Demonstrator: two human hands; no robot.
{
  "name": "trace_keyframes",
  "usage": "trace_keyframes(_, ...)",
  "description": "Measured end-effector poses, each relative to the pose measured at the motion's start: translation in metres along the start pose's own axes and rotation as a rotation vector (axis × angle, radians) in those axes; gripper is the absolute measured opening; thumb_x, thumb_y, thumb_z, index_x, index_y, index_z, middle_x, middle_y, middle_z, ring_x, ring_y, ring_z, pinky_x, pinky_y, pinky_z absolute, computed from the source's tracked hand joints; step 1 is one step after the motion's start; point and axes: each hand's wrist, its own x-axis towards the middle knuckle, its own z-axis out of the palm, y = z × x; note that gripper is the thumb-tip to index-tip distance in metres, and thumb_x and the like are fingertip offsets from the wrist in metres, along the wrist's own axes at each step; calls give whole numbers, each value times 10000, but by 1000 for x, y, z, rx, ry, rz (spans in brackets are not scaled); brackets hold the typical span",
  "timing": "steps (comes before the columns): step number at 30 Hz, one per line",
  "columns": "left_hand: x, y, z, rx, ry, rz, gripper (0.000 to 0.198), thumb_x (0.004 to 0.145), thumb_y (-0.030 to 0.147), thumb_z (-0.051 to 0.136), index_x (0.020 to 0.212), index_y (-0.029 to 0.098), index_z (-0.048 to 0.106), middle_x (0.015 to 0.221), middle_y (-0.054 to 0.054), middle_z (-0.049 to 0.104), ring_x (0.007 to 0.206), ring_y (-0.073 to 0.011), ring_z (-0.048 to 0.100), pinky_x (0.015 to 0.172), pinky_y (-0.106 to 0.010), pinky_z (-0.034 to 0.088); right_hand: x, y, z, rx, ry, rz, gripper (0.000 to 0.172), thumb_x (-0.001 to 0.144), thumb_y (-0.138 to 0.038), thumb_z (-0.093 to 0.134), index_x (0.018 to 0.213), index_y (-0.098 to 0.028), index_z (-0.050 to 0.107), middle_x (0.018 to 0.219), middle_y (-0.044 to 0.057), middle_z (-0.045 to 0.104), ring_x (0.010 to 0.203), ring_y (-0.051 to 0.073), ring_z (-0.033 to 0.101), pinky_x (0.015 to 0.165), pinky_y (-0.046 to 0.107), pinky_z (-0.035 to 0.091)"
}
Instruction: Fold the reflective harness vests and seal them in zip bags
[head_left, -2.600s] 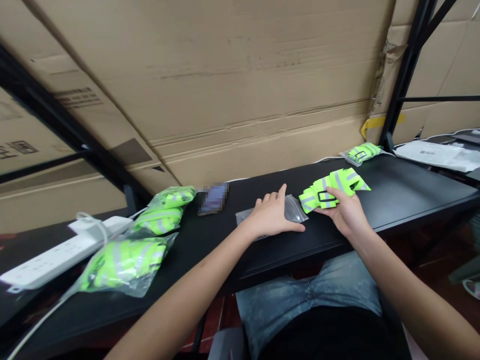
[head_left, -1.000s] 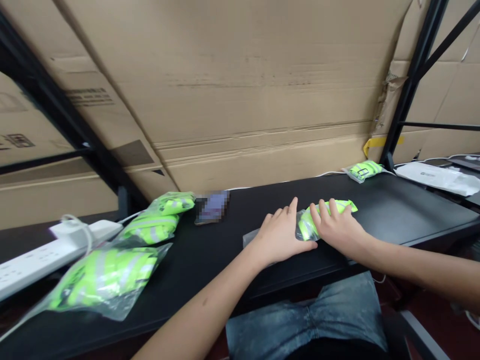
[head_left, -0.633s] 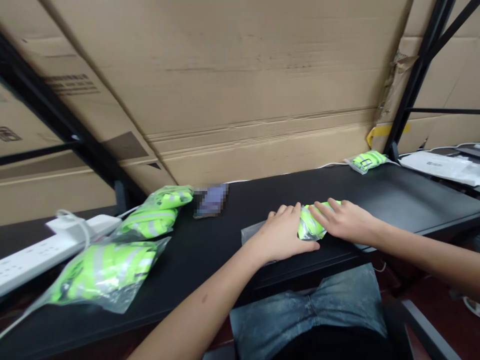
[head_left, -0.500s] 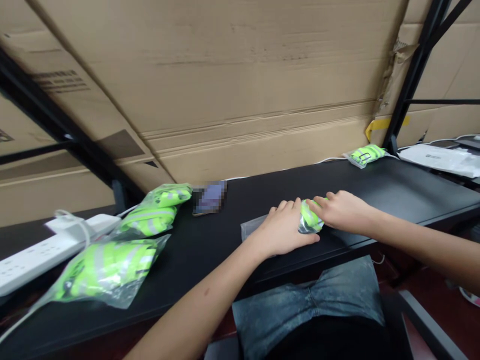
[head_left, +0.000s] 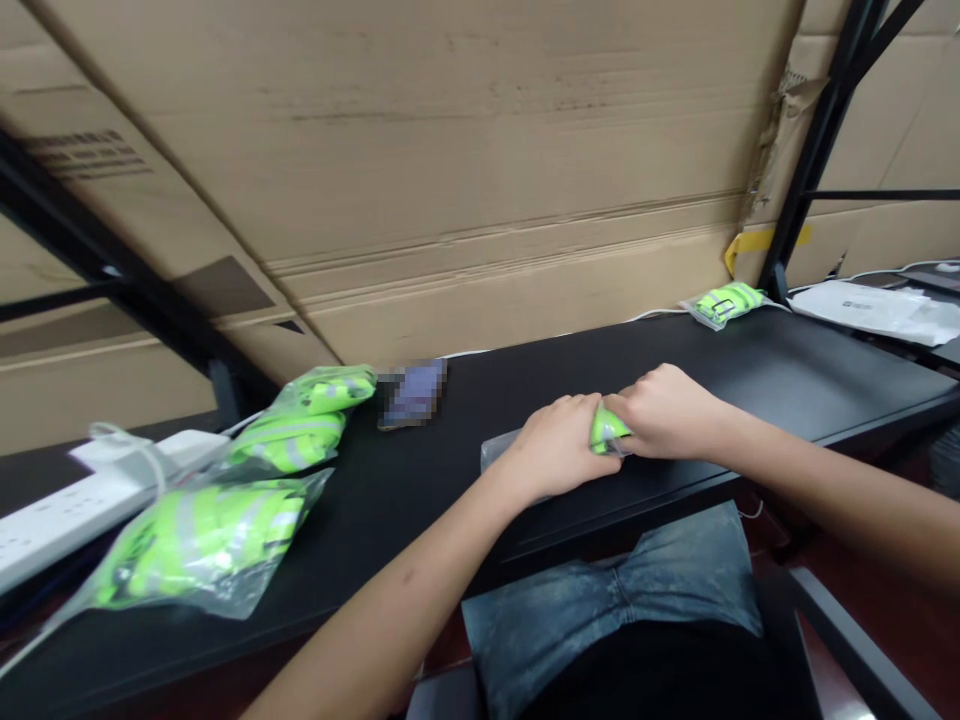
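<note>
Head view: your left hand (head_left: 559, 448) and right hand (head_left: 667, 412) grip the hi-vis vest (head_left: 609, 432) between them, pressing it into the mouth of a clear bag (head_left: 500, 450) on the desk (head_left: 750, 400) (green shows outside, so it calls for more pushing in).

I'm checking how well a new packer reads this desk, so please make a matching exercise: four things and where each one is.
Things:
1. Left hand
2. White power strip
3. Pixelated phone
4. Small bagged reflective strap

Places:
A. Back right of the desk, near a white package
B. Far left, beside bagged neon bundles
C. On a clear plastic bag, against a neon reflective bundle
D. Back edge, between the bagged neon bundles and the hands

Pairs: 1-C, 2-B, 3-D, 4-A
</note>
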Motion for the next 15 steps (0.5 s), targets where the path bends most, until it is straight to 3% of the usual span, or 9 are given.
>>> trace_keyframes(2, -1, 0, 3, 70, -19, 19, 504, 771, 405, 669, 1198, 147, 598, 1178, -135, 691, 1091, -343, 643, 878, -445, 531, -14, 6, 10, 105, 73, -33, 316, 911, -435, 649, 966, -130, 709, 841, 109, 759, 717, 242, 695, 628, 325, 417)
trace_keyframes(5, -2, 1, 9, 178, -25, 68, 699, 818, 424, 631, 1392, 55, 479, 1314, -206, 630, 1208, -362, 590, 993, -465, 491, -40, 20, 25, 226, 194, -124, 439, 954, -493, 612, 1232, -156, 644, 1144, 124, 738, 972, 254, 688, 834, 366, 481)
trace_keyframes(7, -2, 1, 14, 228, -25, 79, 773, 842, 437, 607, 1457, 11, 410, 1379, -237, 584, 1252, -371, 559, 1031, -477, 468, -56, 27, 36, 206, 256, -82, 575, 939, -599, 592, 1316, -166, 587, 1270, 138, 688, 1085, 281, 659, 890, 399, 485)
trace_keyframes(10, -3, 0, 18, 256, -14, 89, 798, 858, 449, 587, 1476, -15, 386, 1404, -251, 561, 1258, -376, 546, 1044, -488, 456, -67, 31, 50, 111, 284, 92, 715, 904, -726, 525, 1298, -131, 568, 1205, 172, 694, 991, 305, 687, 743, 386, 507)
trace_keyframes(13, -3, 0, 18, 239, -6, 100, 782, 862, 453, 574, 1477, 7, 388, 1402, -250, 560, 1257, -375, 543, 1043, -497, 451, -63, 28, 57, 55, 240, 129, 643, 956, -697, 454, 1207, -119, 586, 1005, 141, 722, 743, 255, 702, 540, 317, 412)
trace_keyframes(15, -3, 0, 17, 205, -9, 92, 795, 859, 477, 571, 1475, 10, 386, 1408, -258, 551, 1265, -382, 536, 1045, -504, 447, -56, 25, 57, 45, 257, 109, 568, 985, -651, 441, 1142, -124, 588, 923, 119, 719, 679, 237, 697, 509, 296, 358)
